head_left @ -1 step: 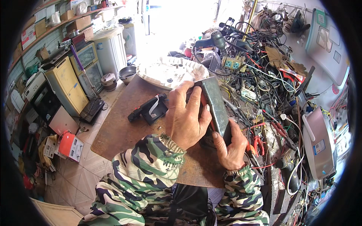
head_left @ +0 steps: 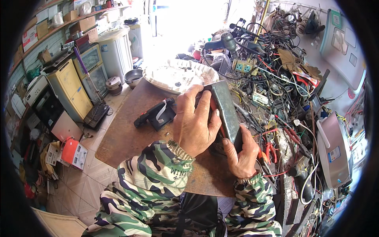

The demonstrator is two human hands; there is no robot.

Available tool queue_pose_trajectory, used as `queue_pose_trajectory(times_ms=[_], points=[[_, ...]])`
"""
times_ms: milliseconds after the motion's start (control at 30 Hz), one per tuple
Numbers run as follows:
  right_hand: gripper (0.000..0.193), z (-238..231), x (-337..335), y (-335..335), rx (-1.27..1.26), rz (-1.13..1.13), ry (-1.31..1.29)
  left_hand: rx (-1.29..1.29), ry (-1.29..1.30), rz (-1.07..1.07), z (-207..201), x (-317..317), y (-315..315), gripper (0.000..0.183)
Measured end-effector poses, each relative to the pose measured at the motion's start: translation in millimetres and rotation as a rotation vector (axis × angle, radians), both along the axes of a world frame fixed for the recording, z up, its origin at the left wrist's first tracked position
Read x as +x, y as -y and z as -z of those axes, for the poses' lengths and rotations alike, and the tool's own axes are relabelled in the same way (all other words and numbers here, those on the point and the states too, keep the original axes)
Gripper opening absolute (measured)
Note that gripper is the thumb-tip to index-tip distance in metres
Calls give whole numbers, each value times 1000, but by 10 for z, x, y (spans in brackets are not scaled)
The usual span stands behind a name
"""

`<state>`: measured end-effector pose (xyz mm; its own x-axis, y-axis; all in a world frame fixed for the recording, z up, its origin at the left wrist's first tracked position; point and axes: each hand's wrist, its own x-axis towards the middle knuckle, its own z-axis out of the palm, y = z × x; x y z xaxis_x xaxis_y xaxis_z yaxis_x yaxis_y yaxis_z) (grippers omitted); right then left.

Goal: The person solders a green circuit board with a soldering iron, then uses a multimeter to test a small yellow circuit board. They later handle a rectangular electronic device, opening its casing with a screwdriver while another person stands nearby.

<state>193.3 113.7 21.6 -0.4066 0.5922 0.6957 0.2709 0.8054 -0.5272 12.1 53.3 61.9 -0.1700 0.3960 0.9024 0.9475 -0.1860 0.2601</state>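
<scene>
Case [head_left: 226, 112], dark and boxy, tilted up over a worn brown table [head_left: 114, 138].
Right hand [head_left: 242, 154] has the near end clamped between thumb and fingers; left hand [head_left: 195, 126] is on the left side, fingers a bit apart, can't tell if they're actually gripping. Black plastic part [head_left: 164, 121] with a white strip sits left of that, big cable mess [head_left: 272, 59] off right.

I am facing a glaring white opening [head_left: 185, 27], whose light is washing out the room's far end. On my left, a long shelf [head_left: 90, 16] is carrying cardboard boxes [head_left: 42, 29], and below it a yellow cabinet [head_left: 71, 93] is standing on pale tiled floor [head_left: 92, 177]. A brown tabletop [head_left: 122, 134] is spreading before me, a pale wall [head_left: 332, 93] rising on my right.
</scene>
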Motion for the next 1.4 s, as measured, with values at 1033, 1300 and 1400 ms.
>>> queue_pose_trajectory(times_ms=[1033,1300,1400], points=[[63,-52,10,87,-182,-48,-13,-87,60,-12,11,-127,61,67],[65,25,-8,71,-239,-62,-80,-170,102,-87,112,-159,12,66],[64,-9,-11,86,-235,-57,-81,-240,110,-100,118,-184,14,63]])
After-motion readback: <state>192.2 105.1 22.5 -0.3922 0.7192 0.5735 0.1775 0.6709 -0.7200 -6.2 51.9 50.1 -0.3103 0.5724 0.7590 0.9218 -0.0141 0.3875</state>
